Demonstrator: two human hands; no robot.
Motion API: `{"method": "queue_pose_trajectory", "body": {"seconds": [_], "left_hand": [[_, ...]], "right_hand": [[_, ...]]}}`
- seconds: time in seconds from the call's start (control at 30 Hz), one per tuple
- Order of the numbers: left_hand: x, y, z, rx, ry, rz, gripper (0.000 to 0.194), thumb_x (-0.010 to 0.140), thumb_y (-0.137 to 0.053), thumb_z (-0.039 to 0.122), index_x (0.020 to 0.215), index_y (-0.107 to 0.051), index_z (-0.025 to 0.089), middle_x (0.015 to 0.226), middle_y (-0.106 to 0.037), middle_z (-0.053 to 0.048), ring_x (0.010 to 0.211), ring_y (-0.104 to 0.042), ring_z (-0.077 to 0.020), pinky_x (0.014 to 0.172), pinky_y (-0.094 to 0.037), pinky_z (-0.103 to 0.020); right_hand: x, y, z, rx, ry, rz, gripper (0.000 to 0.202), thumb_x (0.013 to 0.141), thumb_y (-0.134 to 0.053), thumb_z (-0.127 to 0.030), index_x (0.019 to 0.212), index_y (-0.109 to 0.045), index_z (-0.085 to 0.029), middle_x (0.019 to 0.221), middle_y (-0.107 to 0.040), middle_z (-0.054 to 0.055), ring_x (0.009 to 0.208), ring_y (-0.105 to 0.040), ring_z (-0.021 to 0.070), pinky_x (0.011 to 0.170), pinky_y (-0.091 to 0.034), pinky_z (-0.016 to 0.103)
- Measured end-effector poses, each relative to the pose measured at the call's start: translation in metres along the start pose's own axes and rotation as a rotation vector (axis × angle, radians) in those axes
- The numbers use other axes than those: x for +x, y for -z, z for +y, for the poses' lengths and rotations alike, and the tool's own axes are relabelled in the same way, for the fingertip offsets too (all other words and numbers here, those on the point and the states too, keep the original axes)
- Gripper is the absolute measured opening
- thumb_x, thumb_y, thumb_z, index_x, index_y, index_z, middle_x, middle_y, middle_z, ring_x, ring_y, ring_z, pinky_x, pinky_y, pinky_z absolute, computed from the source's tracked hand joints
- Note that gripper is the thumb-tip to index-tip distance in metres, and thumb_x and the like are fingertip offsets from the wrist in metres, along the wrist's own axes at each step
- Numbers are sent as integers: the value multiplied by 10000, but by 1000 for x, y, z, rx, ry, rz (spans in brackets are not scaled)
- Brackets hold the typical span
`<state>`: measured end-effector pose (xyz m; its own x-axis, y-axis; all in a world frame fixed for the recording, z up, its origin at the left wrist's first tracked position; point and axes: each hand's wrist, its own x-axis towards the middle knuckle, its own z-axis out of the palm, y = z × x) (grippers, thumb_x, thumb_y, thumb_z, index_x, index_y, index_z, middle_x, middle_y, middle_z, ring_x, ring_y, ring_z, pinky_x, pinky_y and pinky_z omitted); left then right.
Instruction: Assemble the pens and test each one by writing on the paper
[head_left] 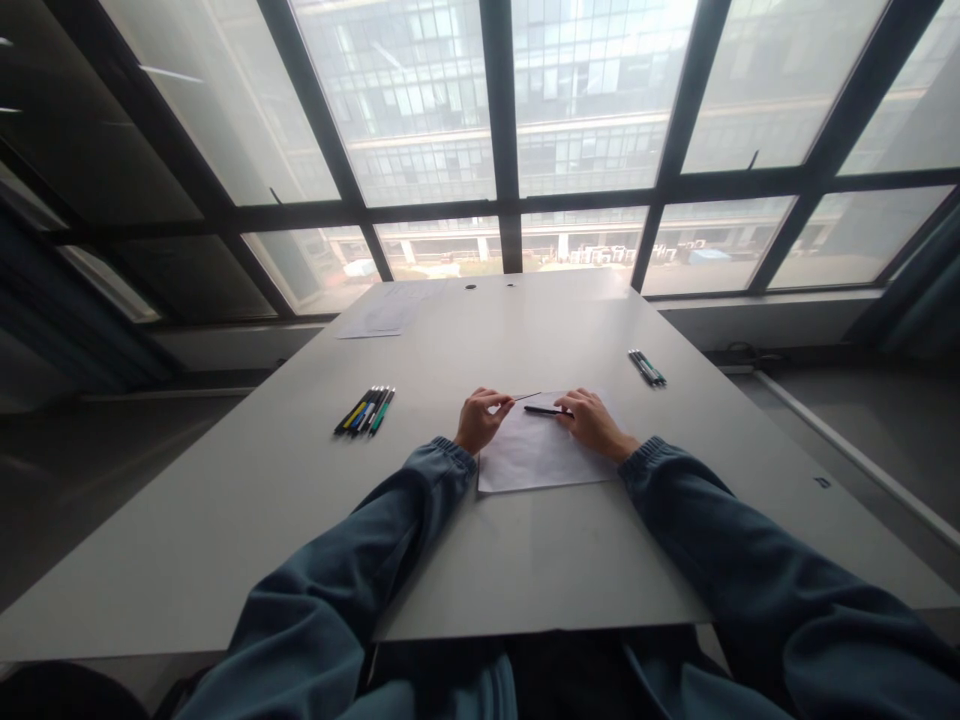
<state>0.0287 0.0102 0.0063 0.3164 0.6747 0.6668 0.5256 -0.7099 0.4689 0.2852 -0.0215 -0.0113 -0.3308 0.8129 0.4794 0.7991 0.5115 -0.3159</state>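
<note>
My left hand (483, 418) pinches one end of a thin dark rod (528, 397), which looks like a pen refill and points to the right. In my right hand (590, 422) is a black pen (541, 410), held at its right end; its other end points left, just below the rod. The two are apart. Under both hands lies a white paper sheet (540, 465) on the table. Whether the pen rests on the paper or hovers just above it, I cannot tell.
Several pens (365, 411) lie in a row left of my hands, and a smaller group of pens (647, 368) at the right. More paper (379, 318) lies at the back left of the white table (300, 560). Large windows (427, 100) stand behind.
</note>
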Motion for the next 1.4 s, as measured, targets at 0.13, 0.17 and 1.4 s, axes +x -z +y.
{"method": "queue_pose_trajectory", "body": {"seconds": [0.13, 0.17, 1.4], "left_hand": [[0, 0, -1, 0, 10, 11, 175, 895, -638, 314, 807, -751, 213, 770, -718, -27, 737, -608, -177, 749, -492, -330], [0, 0, -1, -1, 12, 14, 171, 894, -639, 308, 806, -751, 213, 770, -717, -27, 734, -607, -177, 752, -491, -331], [0, 6, -4, 208, -58, -64, 155, 916, -623, 290, 855, -751, 229, 816, -710, -35, 807, -580, -191, 772, -462, -318]], "right_hand": [[1, -1, 0, 15, -9, -8, 91, 853, -689, -185, 940, -712, -204, 939, -678, 80, 944, -582, 236, 837, -438, 358], [1, -1, -1, 20, -13, -7, 78, 850, -688, -176, 919, -709, -205, 925, -673, 74, 930, -581, 231, 831, -439, 352], [1, 12, -4, -67, -54, 231, 92, 915, -566, -146, 927, -627, -213, 960, -617, 73, 936, -521, 251, 815, -367, 368]]}}
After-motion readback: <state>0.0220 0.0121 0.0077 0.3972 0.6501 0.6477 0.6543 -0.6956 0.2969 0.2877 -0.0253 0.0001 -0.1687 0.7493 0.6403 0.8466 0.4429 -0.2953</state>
